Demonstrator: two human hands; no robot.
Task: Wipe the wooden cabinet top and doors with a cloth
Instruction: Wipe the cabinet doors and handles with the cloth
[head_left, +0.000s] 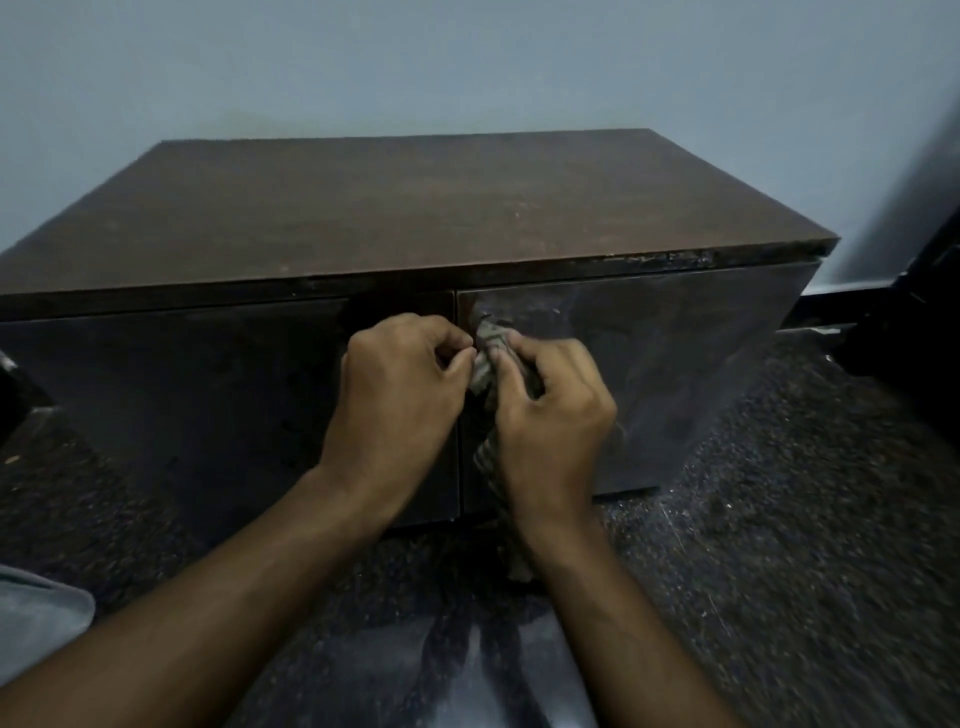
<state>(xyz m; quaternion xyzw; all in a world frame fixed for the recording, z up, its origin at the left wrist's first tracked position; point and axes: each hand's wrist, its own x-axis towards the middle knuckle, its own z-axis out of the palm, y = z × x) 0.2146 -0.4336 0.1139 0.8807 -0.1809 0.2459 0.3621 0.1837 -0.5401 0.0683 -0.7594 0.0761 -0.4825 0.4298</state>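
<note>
**Desk:** Head view: what is there, by count?

**Photographer:** One low wooden cabinet with two doors, one cloth and two bare hands. The cabinet stands on a dark speckled floor against a pale blue-grey wall.

**Desk:** Where is the cloth, and who has it?

**Photographer:** It is bunched between both hands, in front of the seam where the doors meet. The left hand pinches its upper edge between curled fingers and thumb. The right hand has its fingers curled round the bundle, and a twisted tail of fabric hangs down below that wrist. Whether the cloth touches the door cannot be told.

**Desk:** Materials and shapes?

**Photographer:** The cabinet top is a flat rectangular slab, dark brown with a matte grain and a chipped, pale-flecked front edge towards the right. The left door is dark and dull; the right door is glossy, with streaky reflections. The cloth is a grey-brown weave with a faint striped or checked pattern. A grey garment shows at lower left, and a dark object stands at the right edge, too blurred to identify.

**Desk:** Any brand, label or lettering?

**Photographer:** No writing can be read
</note>
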